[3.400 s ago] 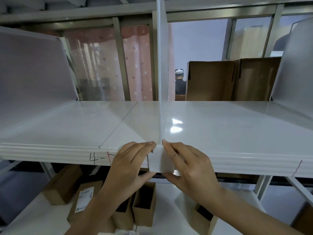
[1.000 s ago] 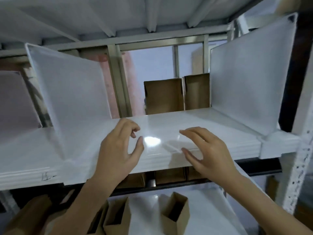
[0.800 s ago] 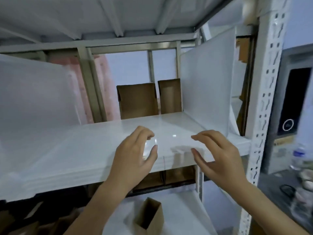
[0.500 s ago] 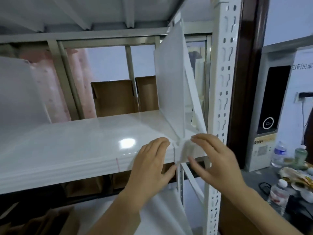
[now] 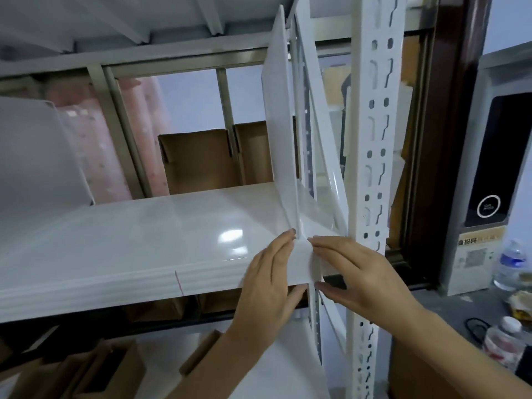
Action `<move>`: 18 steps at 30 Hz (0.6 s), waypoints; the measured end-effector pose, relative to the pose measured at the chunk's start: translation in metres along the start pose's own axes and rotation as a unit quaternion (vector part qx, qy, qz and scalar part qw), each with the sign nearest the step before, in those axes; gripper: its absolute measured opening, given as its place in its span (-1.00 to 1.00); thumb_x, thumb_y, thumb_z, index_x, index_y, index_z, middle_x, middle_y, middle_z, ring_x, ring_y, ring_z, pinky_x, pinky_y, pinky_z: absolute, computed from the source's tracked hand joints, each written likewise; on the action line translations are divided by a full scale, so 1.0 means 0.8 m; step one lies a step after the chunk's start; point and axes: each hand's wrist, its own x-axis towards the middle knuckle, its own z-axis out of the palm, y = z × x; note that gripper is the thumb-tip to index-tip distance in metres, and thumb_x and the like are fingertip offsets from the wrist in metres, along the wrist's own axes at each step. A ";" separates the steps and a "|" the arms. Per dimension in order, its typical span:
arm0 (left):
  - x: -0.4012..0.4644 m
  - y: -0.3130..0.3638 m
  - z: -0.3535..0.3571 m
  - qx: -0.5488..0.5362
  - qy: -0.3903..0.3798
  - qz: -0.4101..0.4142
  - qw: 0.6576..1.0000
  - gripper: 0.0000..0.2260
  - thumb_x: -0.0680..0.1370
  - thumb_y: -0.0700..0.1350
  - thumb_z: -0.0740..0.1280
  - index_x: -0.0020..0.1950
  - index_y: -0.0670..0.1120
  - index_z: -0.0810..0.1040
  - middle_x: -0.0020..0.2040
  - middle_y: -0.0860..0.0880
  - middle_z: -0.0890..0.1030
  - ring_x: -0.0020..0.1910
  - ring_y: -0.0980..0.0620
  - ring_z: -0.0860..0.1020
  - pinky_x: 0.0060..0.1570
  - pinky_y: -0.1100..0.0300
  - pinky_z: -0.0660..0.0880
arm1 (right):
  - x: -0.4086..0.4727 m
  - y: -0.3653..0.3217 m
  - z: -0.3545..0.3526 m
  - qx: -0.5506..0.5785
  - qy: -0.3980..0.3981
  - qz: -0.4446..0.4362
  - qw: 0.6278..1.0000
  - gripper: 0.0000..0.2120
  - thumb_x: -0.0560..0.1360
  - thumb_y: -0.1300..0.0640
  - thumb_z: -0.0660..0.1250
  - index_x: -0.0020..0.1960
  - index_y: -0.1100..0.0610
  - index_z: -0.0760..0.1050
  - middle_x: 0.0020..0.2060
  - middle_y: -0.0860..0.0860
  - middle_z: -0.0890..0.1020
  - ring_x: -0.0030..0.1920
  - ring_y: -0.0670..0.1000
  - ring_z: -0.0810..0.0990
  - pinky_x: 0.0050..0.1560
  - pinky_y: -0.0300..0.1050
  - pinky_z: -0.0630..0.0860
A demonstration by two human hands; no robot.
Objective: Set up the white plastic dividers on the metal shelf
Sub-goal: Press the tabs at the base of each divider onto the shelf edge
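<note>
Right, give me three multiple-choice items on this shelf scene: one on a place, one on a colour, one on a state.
1. Where on the shelf is the divider that the hands work on?
A. at its right end, by the perforated upright
B. at its left end
C. lying flat in the middle

2. What colour is the short mark on the shelf's front lip?
A. green
B. red
C. black

3. How do the left hand and right hand stand?
A. both hanging free
B. one holds a box
C. both pressed on the divider's front clip

Answers: 1 A, the divider rises beside the upright. 2 B, a thin red line shows. 3 C, fingers flank the clip at the lip.
</note>
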 end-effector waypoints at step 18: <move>0.007 -0.020 0.013 0.097 0.067 0.101 0.988 -0.52 0.42 -0.10 0.47 0.26 -0.20 0.39 0.10 -0.17 0.63 0.04 -0.06 0.62 0.09 0.09 0.42 | 0.009 0.009 0.024 -0.032 0.041 -0.063 0.997 -0.60 0.61 -0.09 0.14 0.36 0.08 0.35 0.15 0.14 0.57 0.06 0.07 0.59 0.03 -0.11 0.54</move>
